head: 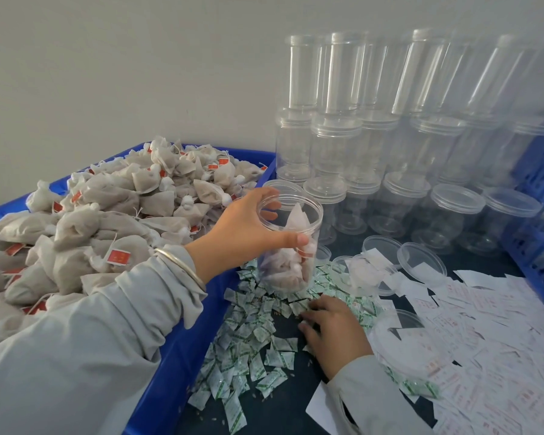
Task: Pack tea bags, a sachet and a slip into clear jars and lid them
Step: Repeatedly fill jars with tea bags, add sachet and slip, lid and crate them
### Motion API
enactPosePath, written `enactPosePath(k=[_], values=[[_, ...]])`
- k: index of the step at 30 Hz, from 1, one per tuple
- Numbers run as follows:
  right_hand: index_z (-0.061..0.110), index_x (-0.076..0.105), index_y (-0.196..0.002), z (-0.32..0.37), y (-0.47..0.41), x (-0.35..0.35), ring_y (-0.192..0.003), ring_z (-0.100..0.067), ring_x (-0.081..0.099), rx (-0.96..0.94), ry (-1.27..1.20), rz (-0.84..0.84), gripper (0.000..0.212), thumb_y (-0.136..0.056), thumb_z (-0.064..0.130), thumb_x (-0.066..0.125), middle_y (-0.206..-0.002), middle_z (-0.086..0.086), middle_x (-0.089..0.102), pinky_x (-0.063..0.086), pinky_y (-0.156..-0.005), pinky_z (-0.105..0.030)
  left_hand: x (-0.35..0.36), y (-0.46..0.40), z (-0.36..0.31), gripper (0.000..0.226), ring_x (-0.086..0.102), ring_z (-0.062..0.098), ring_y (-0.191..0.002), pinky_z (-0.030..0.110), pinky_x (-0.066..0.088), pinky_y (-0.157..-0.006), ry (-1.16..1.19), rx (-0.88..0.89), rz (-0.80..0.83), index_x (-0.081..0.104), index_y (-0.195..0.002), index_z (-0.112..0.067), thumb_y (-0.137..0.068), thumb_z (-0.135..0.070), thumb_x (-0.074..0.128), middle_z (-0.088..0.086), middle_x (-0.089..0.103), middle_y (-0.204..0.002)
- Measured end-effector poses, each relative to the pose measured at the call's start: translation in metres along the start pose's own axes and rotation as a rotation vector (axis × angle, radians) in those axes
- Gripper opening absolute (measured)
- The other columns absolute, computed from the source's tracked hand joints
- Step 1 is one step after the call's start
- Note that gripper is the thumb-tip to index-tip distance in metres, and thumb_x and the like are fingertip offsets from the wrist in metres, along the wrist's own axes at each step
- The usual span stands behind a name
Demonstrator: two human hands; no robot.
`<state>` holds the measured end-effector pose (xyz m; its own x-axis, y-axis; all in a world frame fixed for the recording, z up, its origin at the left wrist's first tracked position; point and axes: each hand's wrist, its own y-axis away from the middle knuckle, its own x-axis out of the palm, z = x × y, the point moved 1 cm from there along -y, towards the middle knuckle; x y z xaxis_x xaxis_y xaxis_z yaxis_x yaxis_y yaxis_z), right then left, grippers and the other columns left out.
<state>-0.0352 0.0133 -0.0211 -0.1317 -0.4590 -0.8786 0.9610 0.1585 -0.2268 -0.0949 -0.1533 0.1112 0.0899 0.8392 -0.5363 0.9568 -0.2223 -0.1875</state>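
Nearest the person, the right hand [333,328] lies palm-down on the scatter of small green-and-white paper sachets [252,334] spread over the dark bench [296,403]. Its fingers are curled down into the pile, but whether they already pinch one sachet cannot be told from here. Just right of it lie loose clear plastic lids [421,265] and a spread of white printed paper slips [500,324].

A little farther on, the left hand [248,227], in a grey sleeve with a silver bangle [182,268], has its grip clamped on the rim of the open clear plastic jar [289,246], thumb on the near side of the rim and fingers over the far edge. The jar stands upright, tilted slightly, at the edge of the sachet pile, beside the blue plastic tray [176,356] heaped with grey mesh tea bags [107,221] bearing red tags.

The jar looks already loaded: pale tea bags fill most of it. So the step in hand seems to be fetching the sachet. The next move calls for singling out one sachet from the heap, dropping it through the mouth, then a slip and a lid.

Behind, stacked empty clear jars [390,136] line the wall.
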Motion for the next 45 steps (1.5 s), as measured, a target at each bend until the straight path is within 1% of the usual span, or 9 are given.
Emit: enactPosePath(k=[4,8,12,20,24,30,36,41,45], values=[[0.017,0.073,-0.107,0.001,-0.001,-0.004,-0.118,-0.019,0.048,-0.015,-0.032,-0.056,0.022,-0.093,0.023,0.058,-0.116,0.002,0.065,0.026,-0.097,-0.018,0.0,0.002,-0.002,0.114,0.056,0.001,-0.108,0.036,0.05,-0.097,-0.019,-0.003,0.043,0.041,-0.137,-0.023,-0.038,-0.066,0.08,-0.014,0.057,-0.12],[0.005,0.077,-0.084,0.005,0.005,-0.015,-0.085,-0.028,0.06,0.091,-0.214,-0.424,0.008,-0.078,0.001,0.074,-0.086,-0.008,0.067,0.035,-0.08,-0.019,0.002,0.004,-0.003,0.118,0.055,0.001,-0.109,0.035,0.049,-0.097,-0.025,0.005,0.072,0.042,-0.135,-0.025,-0.033,-0.071,0.077,-0.013,0.055,-0.122],[0.002,0.074,-0.092,0.006,0.005,-0.039,-0.077,-0.018,0.058,0.217,-0.384,-0.674,0.012,-0.083,-0.001,0.068,-0.084,-0.003,0.062,0.032,-0.073,0.004,0.005,0.006,-0.002,0.116,0.057,0.002,-0.109,0.034,0.05,-0.096,0.031,-0.013,0.11,0.042,-0.135,-0.027,-0.034,-0.064,0.084,-0.011,0.054,-0.126],[0.016,0.063,-0.105,0.031,0.0,-0.105,-0.081,0.006,0.063,0.048,-0.654,-0.94,0.024,-0.086,0.003,0.065,-0.09,0.011,0.065,0.047,-0.076,-0.006,0.021,0.013,-0.012,0.126,0.054,-0.008,-0.11,0.011,0.043,-0.091,-0.046,0.054,0.244,0.028,-0.146,-0.026,-0.037,-0.062,0.079,-0.017,0.051,-0.127],[0.009,0.069,-0.096,0.045,-0.005,-0.12,-0.082,0.002,0.063,-0.145,-0.532,-0.87,0.015,-0.083,0.001,0.067,-0.089,0.011,0.066,0.049,-0.077,-0.01,0.028,0.018,-0.014,0.086,0.051,-0.019,-0.101,0.0,0.039,-0.082,-0.118,0.095,0.307,0.047,-0.123,-0.037,-0.047,-0.053,0.085,-0.025,0.057,-0.112],[0.009,0.071,-0.097,0.041,-0.004,-0.11,-0.082,-0.003,0.064,-0.123,-0.486,-0.662,0.017,-0.081,0.004,0.071,-0.089,0.004,0.069,0.05,-0.08,-0.016,0.024,0.02,-0.013,0.094,0.056,-0.002,-0.11,0.02,0.044,-0.097,-0.109,0.073,0.303,0.048,-0.13,-0.025,-0.048,-0.052,0.085,-0.016,0.059,-0.118],[0.013,0.071,-0.092,0.015,0.005,-0.118,-0.082,0.013,0.058,-0.02,-0.485,-0.727,0.016,-0.083,0.002,0.068,-0.084,0.018,0.062,0.043,-0.075,-0.002,0.025,0.021,-0.018,0.096,0.056,-0.008,-0.104,0.009,0.042,-0.085,-0.077,0.051,0.3,0.048,-0.125,-0.031,-0.039,-0.062,0.079,-0.019,0.06,-0.111],[0.022,0.069,-0.09,-0.018,0.018,-0.122,-0.078,0.013,0.059,0.135,-0.46,-0.666,0.018,-0.085,0.005,0.066,-0.081,0.024,0.061,0.039,-0.068,0.003,0.03,0.02,-0.026,0.1,0.057,-0.003,-0.106,0.015,0.044,-0.089,-0.018,0.023,0.218,0.047,-0.125,-0.029,-0.036,-0.063,0.079,-0.019,0.058,-0.114],[0.022,0.07,-0.096,-0.049,0.028,-0.119,-0.081,-0.004,0.06,0.349,-0.375,-0.491,0.021,-0.088,0.005,0.061,-0.094,0.004,0.069,0.042,-0.073,-0.011,0.042,0.019,-0.038,0.094,0.055,-0.005,-0.1,0.011,0.042,-0.077,0.008,-0.009,0.136,0.044,-0.118,-0.034,-0.036,-0.065,0.078,-0.021,0.057,-0.107]])
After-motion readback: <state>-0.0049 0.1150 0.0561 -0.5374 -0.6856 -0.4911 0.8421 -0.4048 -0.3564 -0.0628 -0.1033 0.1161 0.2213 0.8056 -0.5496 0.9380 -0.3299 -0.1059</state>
